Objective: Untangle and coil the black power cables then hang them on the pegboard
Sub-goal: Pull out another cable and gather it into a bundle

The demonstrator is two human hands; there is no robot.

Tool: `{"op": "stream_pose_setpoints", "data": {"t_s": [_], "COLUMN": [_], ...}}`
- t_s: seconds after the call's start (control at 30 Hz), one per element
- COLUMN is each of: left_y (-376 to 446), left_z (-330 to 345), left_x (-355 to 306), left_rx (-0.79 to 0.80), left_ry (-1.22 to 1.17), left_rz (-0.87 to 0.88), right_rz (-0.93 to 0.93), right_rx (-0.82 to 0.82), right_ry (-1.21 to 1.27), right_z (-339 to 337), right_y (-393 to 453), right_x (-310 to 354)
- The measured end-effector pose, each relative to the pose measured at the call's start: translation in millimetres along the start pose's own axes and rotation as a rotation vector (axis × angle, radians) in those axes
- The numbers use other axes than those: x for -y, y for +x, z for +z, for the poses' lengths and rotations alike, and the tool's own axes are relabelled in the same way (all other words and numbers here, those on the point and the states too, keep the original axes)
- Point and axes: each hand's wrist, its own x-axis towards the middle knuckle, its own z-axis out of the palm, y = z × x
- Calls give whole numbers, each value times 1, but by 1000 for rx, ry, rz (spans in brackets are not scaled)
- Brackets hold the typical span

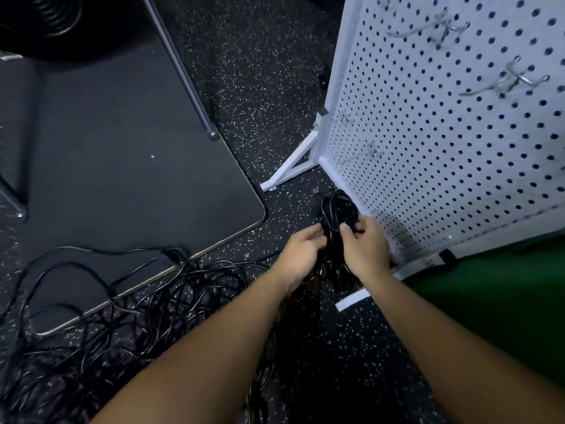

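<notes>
Sprawling across the speckled floor (263,71) at my far left, a tangle of loose cables (91,307) lies in loops, some of them running up onto the corner of a dark mat (122,148). A thin metal leg (180,68) stands on that mat near its far edge. Moving right, my left hand (301,250) has its fingers curled into the side of a black cable bundle (337,214), so the grip is closed on the cable. The bundle sits between both my hands, its upper loops sticking out above my fingers and more strands hanging down below toward the floor. My right hand (365,247) pinches the bundle from the other side, thumb on the front; that grip is narrow and holds the cable too. Just beyond the bundle stands the white pegboard (443,142), propped by a white foot brace (293,166) at its lower left corner. Several metal hooks (504,82) stick out of the board higher up. At the far right a green surface (504,301) borders the board's base.
</notes>
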Motion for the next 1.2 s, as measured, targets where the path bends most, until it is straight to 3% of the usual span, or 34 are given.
{"op": "stream_pose_setpoints", "data": {"t_s": [0.17,0.23,0.37,0.5,0.63,0.77,0.87,0.93,1.03,1.2], "left_y": [-7,-14,-36,-39,-52,-61,-70,-81,-106,-167], "left_z": [-63,-85,-102,-112,-127,-134,-133,-133,-140,-179], "left_x": [6,18,38,62,74,78,75,73,65,45], "left_rx": [-45,-101,-146,-242,-142,-171,-142,-108,-162,-218], "left_ry": [339,565,781,1268,1269,1354,1407,1464,1527,1514], "left_rz": [32,40,87,100,-94,-67,-66,-17,199,448], "right_rz": [-325,-312,-291,-289,-347,-585,-751,-800,-874,-817], "right_rx": [145,189,211,242,263,190,250,373,548,559], "right_ry": [-416,-426,-388,-415,-482,-547,-551,-557,-629,-518], "right_z": [15,20,20,13,3,5,14,23,36,28], "right_y": [-31,-38,-40,-41,-50,-66,-83,-96,-117,-141], "right_x": [-1,-2,-2,-1,1,6,16,23,32,65]}}
